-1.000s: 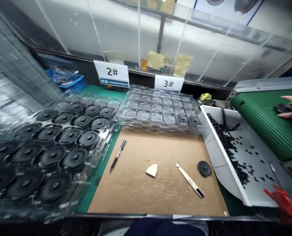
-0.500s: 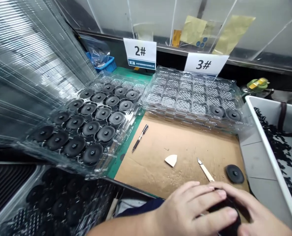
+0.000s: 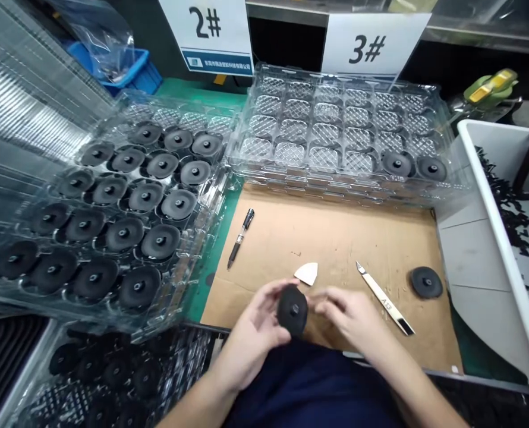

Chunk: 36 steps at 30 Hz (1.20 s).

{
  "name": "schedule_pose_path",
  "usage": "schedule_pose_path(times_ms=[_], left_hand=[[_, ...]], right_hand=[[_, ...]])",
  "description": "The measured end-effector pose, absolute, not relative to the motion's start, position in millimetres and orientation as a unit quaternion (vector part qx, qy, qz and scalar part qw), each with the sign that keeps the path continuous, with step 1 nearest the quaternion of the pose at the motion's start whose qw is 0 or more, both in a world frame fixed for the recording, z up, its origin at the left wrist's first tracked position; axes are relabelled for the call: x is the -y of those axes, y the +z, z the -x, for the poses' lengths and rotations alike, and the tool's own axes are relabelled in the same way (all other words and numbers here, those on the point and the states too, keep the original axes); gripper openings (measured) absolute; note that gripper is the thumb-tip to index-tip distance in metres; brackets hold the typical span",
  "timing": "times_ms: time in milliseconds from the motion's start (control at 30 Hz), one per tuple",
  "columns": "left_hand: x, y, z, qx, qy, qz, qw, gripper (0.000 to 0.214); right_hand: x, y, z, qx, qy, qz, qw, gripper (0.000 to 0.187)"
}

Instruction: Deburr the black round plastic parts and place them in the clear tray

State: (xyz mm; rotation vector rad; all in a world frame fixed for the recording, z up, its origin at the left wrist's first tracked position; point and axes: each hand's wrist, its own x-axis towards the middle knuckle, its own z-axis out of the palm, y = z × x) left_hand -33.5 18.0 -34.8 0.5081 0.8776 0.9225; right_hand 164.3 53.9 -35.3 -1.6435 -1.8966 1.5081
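Note:
A round black disc part (image 3: 292, 310) with a small centre hub is held upright over the near edge of the brown cardboard mat (image 3: 327, 238). My left hand (image 3: 255, 330) cups it from the left, fingers curled round its rim. My right hand (image 3: 349, 315) touches its right edge with pinched fingertips. Just beyond the disc lies a small white wedge (image 3: 306, 272). To the right, a craft knife (image 3: 383, 297) and a loose black disc (image 3: 426, 282) rest on the mat.
A clear tray (image 3: 126, 196) filled with several black discs sits at left under a "2#" sign. A mostly unfilled clear tray (image 3: 336, 128) with two discs stands behind under "3#". A pen (image 3: 241, 238) lies at the mat's left. A white bin (image 3: 496, 196) of black scraps is at right.
The view has tilted down and closer. My hands have moved left from the mat's near right corner, and the disc now shows upright between them.

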Motion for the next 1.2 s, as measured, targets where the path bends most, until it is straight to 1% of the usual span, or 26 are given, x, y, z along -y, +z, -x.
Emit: schedule_pose_path(times_ms=[67, 133, 167, 267, 367, 467, 567, 633, 667, 733, 800, 900, 967, 1033, 1067, 1200], left_hand=[[-25.0, -40.5, 42.0, -0.385, 0.484, -0.096, 0.780, 0.049], [-31.9, -47.0, 47.7, -0.378, 0.534, -0.009, 0.756, 0.049], [-34.9, -50.2, 49.0, -0.379, 0.555, 0.014, 0.741, 0.051], [-42.7, -58.6, 46.2, -0.382, 0.586, 0.036, 0.714, 0.056], [-49.5, -67.1, 37.0, -0.386, 0.594, 0.012, 0.706, 0.054], [-54.6, -77.4, 29.3, -0.398, 0.598, -0.025, 0.695, 0.048], [-56.4, -85.9, 27.5, -0.405, 0.594, -0.048, 0.694, 0.044], [-55.9, -88.8, 28.5, -0.414, 0.588, -0.055, 0.693, 0.044], [-55.5, -89.5, 29.1, -0.417, 0.584, -0.056, 0.694, 0.045], [-54.7, -89.8, 29.7, -0.420, 0.577, -0.056, 0.698, 0.045], [-54.5, -89.7, 29.3, -0.423, 0.578, -0.056, 0.696, 0.045], [-55.0, -89.9, 28.2, -0.430, 0.586, -0.053, 0.684, 0.047], [-55.1, -90.3, 28.0, -0.428, 0.578, -0.046, 0.693, 0.047], [-54.9, -90.5, 28.3, -0.424, 0.572, -0.047, 0.701, 0.047], [-54.7, -90.6, 28.6, -0.424, 0.572, -0.052, 0.700, 0.048], [-54.3, -89.5, 29.7, -0.432, 0.577, -0.056, 0.691, 0.048]], right_hand=[[-68.2, -47.7, -160.4, 0.692, 0.382, 0.598, 0.129, 0.033], [-72.4, -64.6, -153.4, 0.723, 0.312, 0.600, 0.145, 0.035], [-70.7, -72.8, -149.3, 0.734, 0.310, 0.586, 0.150, 0.032], [-59.4, -86.9, -140.2, 0.753, 0.358, 0.528, 0.159, 0.023], [-59.2, -82.4, -139.0, 0.757, 0.396, 0.493, 0.163, 0.020], [-78.0, -68.8, -138.9, 0.726, 0.435, 0.506, 0.167, 0.017], [-99.2, -58.9, -130.0, 0.657, 0.466, 0.545, 0.232, 0.018], [-105.5, -57.0, -119.8, 0.645, 0.447, 0.555, 0.275, 0.018], [-106.0, -57.0, -114.8, 0.654, 0.444, 0.545, 0.279, 0.019], [-104.3, -57.8, -107.7, 0.675, 0.468, 0.510, 0.257, 0.018], [-102.0, -58.6, -105.2, 0.674, 0.485, 0.505, 0.235, 0.017], [-99.7, -58.0, -106.0, 0.674, 0.443, 0.540, 0.241, 0.020], [-98.9, -56.9, -106.7, 0.675, 0.464, 0.519, 0.246, 0.022], [-98.7, -56.6, -106.8, 0.667, 0.500, 0.494, 0.247, 0.020], [-98.3, -56.8, -106.6, 0.662, 0.500, 0.501, 0.249, 0.019], [-92.7, -57.9, -105.1, 0.681, 0.439, 0.532, 0.247, 0.021]])
